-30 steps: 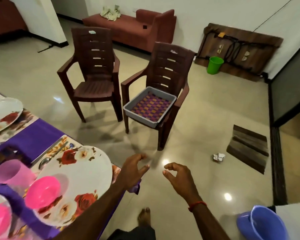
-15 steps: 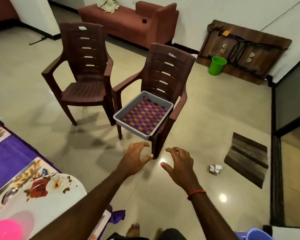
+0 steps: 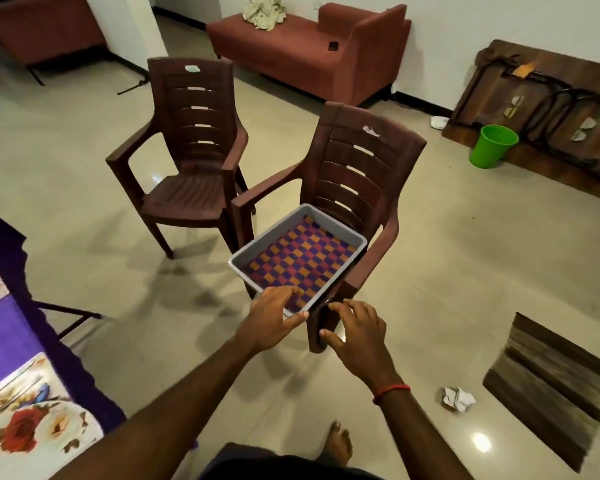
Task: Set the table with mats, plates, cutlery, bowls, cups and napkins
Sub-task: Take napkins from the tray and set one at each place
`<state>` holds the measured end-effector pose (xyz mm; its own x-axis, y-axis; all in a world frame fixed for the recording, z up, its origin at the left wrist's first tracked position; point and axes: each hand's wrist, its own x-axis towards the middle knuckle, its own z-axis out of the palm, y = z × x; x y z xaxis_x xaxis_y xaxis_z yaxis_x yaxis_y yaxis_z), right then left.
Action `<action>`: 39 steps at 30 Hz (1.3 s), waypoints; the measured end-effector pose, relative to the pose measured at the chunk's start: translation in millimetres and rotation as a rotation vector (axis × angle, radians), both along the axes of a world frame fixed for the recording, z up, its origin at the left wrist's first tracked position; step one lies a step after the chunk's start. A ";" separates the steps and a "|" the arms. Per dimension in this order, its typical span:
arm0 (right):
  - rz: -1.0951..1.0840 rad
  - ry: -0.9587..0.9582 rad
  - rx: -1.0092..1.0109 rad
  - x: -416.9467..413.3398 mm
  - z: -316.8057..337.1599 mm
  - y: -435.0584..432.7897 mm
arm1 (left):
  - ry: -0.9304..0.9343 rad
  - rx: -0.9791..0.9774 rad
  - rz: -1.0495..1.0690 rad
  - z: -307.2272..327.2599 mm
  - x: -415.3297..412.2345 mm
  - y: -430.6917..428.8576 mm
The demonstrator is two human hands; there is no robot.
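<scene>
Reaching forward, both hands at the near corner of the tray.

- Left hand [image 3: 274, 317]: fingers lie over the near rim above the mat's corner, and the thumb is stretched along the outside of that corner. Rim is bracketed, but whether it is actually pinched cannot be told.
- Right hand [image 3: 357, 336]: fingers spread and holding nothing, just right of the same corner and over the chair's front leg. It is apart from the tray wall.
- Grey tray [image 3: 336, 222]: directly ahead of the hands, resting on the seat of the nearer brown chair [image 3: 364, 161] and overhanging the seat's front edge. It sits cornerwise to the person. The sides look nearly equal, so its long axis is unclear.
- Checked mat [image 3: 298, 261]: lies flat inside the tray, covering its floor.
- Judgement: the left hand is nearer. The right must close on the right-hand wall before a level lift.
- Table with purple cloth [image 3: 0, 341]: to the left and behind the reach, with a floral plate [image 3: 32, 431] at its near edge.
</scene>
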<state>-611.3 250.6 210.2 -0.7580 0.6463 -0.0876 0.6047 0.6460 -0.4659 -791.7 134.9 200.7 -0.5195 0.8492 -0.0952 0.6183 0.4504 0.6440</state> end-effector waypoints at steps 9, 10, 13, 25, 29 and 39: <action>0.129 -0.047 -0.074 -59.5 -11.4 66.9 | -0.058 -0.021 0.086 -4.9 -40.2 52.5; 0.135 -0.070 -0.079 -67.9 -12.5 73.2 | -0.079 -0.013 0.100 -8.0 -48.2 57.8; 0.137 -0.109 -0.100 -90.5 -17.6 90.9 | -0.102 0.010 0.097 -15.9 -74.4 79.1; -0.099 -0.239 -0.176 -213.7 -64.2 174.4 | -0.121 -0.100 -0.171 -78.8 -217.5 200.7; -0.165 -0.291 -0.231 -247.7 -85.1 187.4 | -0.082 -0.198 -0.319 -106.7 -255.3 225.4; -0.291 -0.348 -0.405 -291.5 -195.5 210.5 | -0.019 -0.337 -0.468 -201.2 -302.8 265.5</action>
<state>-902.8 461.2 14.7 -0.4379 0.6864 -0.5807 0.8908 0.2442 -0.3831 -1094.5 400.4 -0.5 -0.0910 0.9092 -0.4063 0.7910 0.3138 0.5252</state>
